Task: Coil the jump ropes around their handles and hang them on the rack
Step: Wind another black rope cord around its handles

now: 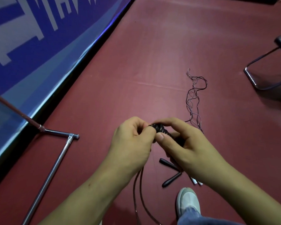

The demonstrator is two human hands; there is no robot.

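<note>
My right hand (183, 146) grips a pair of black jump rope handles with dark rope coiled around them (160, 129). My left hand (133, 140) pinches the rope at the coil's left end. Two strands of that rope (139, 192) hang down from my hands toward the bottom edge. On the red floor below my hands lie two more black handles (170, 172), crossed, with white handle ends (195, 181) beside them. Their thin ropes (194, 98) lie tangled on the floor, stretching away to the upper right. The metal rack's base tubes (58, 161) stand at the left.
A blue banner wall (31, 46) runs diagonally along the left. A black chair with a metal sled frame (266, 69) stands at the right edge. My white shoe (187, 202) and jeans leg are at the bottom right on the red floor (152, 54).
</note>
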